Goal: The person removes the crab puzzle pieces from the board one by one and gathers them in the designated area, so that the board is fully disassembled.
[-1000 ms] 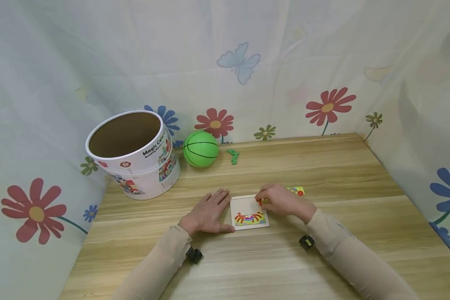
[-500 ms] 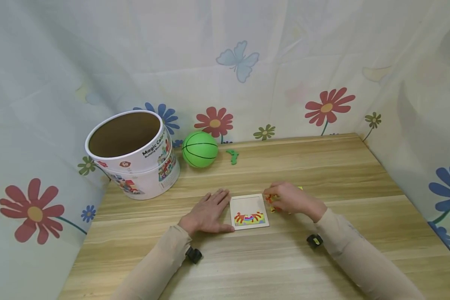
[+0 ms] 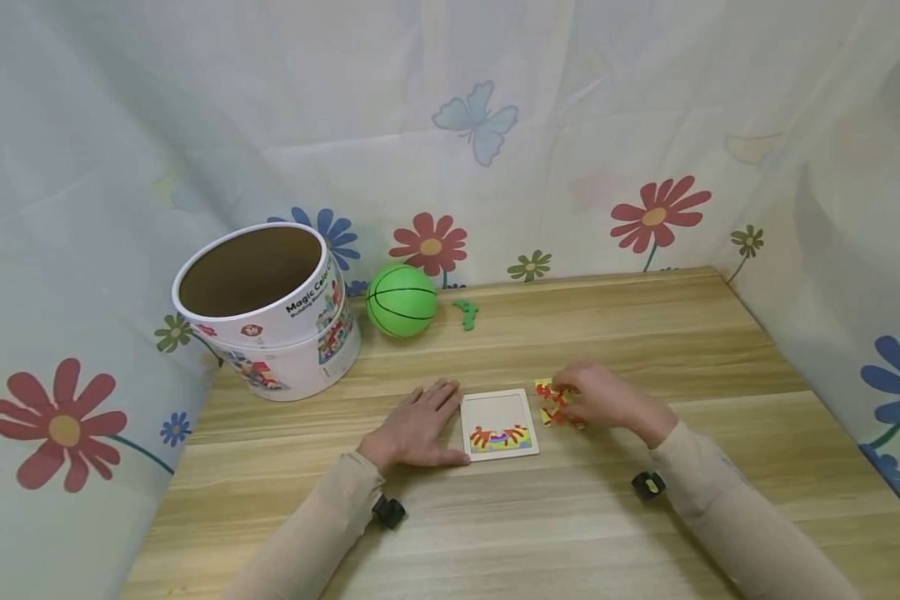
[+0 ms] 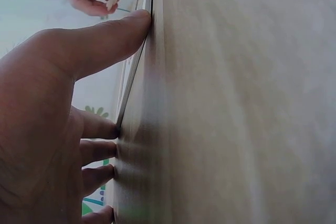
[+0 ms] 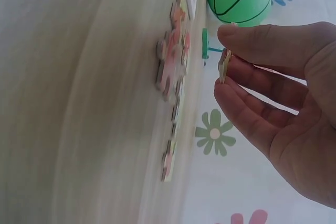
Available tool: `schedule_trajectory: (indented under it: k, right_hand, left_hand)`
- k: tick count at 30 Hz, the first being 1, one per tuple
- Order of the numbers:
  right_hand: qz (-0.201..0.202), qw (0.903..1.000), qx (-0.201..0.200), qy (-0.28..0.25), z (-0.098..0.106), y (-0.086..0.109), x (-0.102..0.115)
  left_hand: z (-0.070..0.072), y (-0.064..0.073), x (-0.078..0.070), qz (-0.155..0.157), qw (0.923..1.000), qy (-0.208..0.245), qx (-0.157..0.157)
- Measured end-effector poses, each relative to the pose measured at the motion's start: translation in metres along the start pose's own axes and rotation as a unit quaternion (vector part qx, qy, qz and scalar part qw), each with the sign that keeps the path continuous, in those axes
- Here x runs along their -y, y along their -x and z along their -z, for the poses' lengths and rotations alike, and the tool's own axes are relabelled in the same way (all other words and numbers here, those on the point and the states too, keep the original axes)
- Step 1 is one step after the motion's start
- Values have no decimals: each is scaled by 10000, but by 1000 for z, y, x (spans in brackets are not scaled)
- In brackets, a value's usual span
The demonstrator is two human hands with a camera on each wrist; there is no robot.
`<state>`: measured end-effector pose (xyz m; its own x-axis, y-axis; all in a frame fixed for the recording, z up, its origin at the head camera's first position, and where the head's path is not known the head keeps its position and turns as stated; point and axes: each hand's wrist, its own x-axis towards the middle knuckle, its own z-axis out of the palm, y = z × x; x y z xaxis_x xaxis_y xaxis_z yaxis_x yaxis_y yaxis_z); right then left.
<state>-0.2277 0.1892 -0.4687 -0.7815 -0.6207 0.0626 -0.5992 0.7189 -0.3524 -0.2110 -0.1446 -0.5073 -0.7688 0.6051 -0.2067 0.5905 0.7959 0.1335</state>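
A square puzzle tray (image 3: 495, 408) with a pale rim lies mid-table, its near part filled by a colourful strip of joined pieces (image 3: 499, 438). My left hand (image 3: 418, 423) lies flat with fingers spread, thumb and fingertips against the tray's left side. In the right wrist view, my right hand (image 5: 283, 87) pinches a small wooden puzzle piece (image 5: 224, 66) between thumb and fingers, clear of the table. Below it, several loose red and yellow puzzle pieces (image 5: 170, 61) lie on the table, some overlapping; in the head view the right hand (image 3: 607, 402) partly covers them.
A large white bucket (image 3: 300, 367) stands at the back left. Beside it sit a green ball (image 3: 401, 301) and a small green curved piece (image 3: 467, 315). A floral curtain (image 3: 570, 167) hangs behind the wooden table (image 3: 645, 333).
My right hand has moved right, from the tray's upper right corner to over the loose pieces, uncovering some beside the tray. The left hand has stayed in place.
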Motion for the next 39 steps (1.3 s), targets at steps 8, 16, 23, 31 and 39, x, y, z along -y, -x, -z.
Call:
schedule_trajectory:
  k: [8,16,23,31,39]
  right_hand:
    - [46,10000,-28,60,-2,15,-11]
    - [-79,9999,-41,145,-4,25,-19]
    - [-232,9995,41,221,-3,31,-21]
    - [-171,9996,-74,233,-4,37,-28]
    - [-242,9995,-70,182,-3,43,-32]
  left_hand:
    - [-1,0,0,14,10000,6,-9]
    - [-2,1,0,25,10000,-67,-48]
    - [-2,1,-1,4,9999,-72,-91]
    - [-2,0,-1,-3,9999,-83,-90]
    - [-2,-1,-1,24,9999,-76,-79]
